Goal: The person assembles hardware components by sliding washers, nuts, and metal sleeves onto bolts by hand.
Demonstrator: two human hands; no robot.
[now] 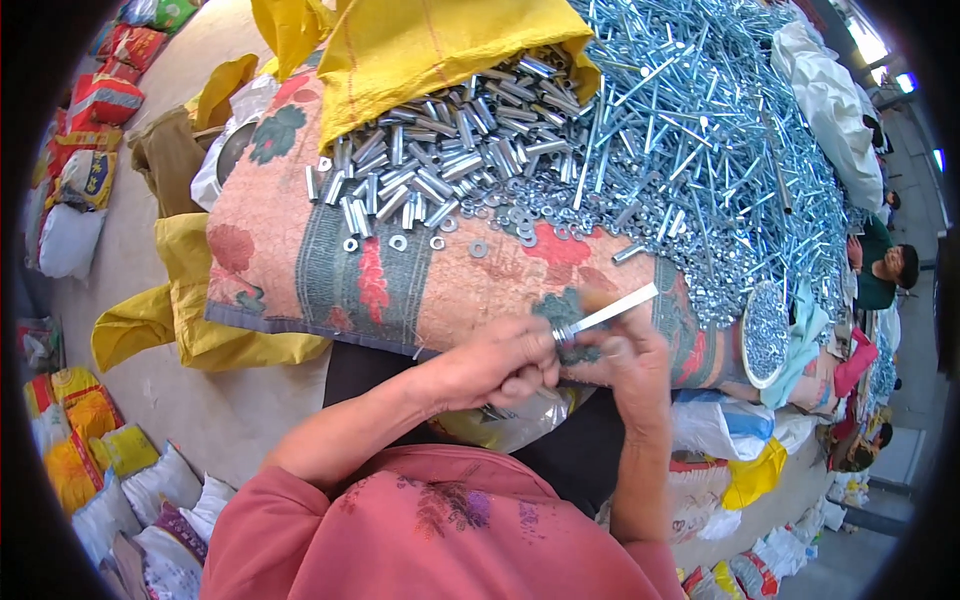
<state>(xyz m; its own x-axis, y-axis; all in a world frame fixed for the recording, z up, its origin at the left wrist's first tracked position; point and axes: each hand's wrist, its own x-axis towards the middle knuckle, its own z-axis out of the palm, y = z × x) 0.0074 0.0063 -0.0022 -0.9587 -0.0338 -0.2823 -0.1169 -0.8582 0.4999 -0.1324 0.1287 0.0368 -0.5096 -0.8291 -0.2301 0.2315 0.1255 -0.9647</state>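
Note:
My left hand point(505, 360) is closed with its fingers curled round the near end of a long shiny metal piece, maybe a bolt in a sleeve point(615, 309). The piece points up to the right, and a narrower, ringed part shows beside my left fingers. Close beside it is my right hand point(635, 350), its fingers smeared by motion, so their grip cannot be made out. Both hands are over the near edge of a flowered cloth point(480, 285). Several loose washers point(479, 249) lie on the cloth beyond them.
Metal sleeves point(430, 165) spill from a yellow woven sack point(450, 50). Long bolts point(690, 130) are heaped at the far right, with small nuts point(705, 280) nearer. A white oval bowl point(748, 345) holds small metal parts. Packed bags point(160, 500) line the left floor. Another person point(888, 262) is at far right.

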